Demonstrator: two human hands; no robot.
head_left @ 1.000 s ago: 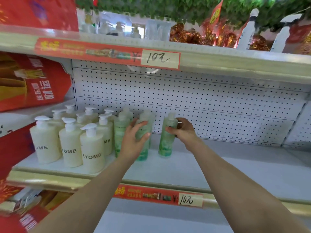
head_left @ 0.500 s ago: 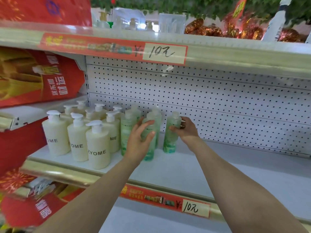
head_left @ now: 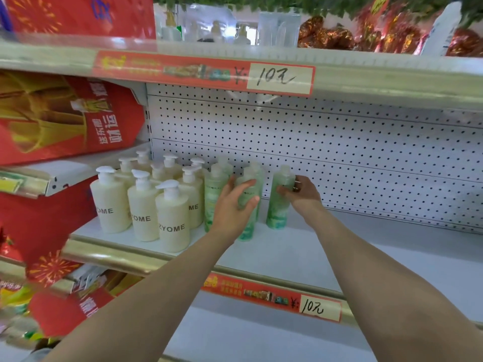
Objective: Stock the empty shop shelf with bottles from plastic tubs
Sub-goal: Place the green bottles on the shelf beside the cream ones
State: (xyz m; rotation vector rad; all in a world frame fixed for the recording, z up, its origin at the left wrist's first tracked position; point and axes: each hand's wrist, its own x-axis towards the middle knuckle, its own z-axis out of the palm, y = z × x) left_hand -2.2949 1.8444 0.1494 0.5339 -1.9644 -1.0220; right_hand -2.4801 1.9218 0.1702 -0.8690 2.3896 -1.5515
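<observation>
Several cream pump bottles (head_left: pixel 172 220) marked ZYOME stand at the left end of the white shelf (head_left: pixel 366 257). Right of them stand several green translucent bottles. My left hand (head_left: pixel 231 207) grips one green bottle (head_left: pixel 248 202) at its side, upright on the shelf. My right hand (head_left: pixel 303 192) holds the neck of another green bottle (head_left: pixel 279 205), which stands a little to the right, apart from the row. A further green bottle (head_left: pixel 213 197) stands against the cream ones.
A perforated white back panel (head_left: pixel 339 158) closes the shelf behind. The upper shelf (head_left: pixel 392 82) with a red price strip hangs above. Red gift boxes (head_left: pixel 60 118) fill the bay on the left. A lower shelf edge (head_left: pixel 274 296) carries another price tag.
The view has shifted left and closer. Both hands stay on the same green bottles, with hardly any movement.
</observation>
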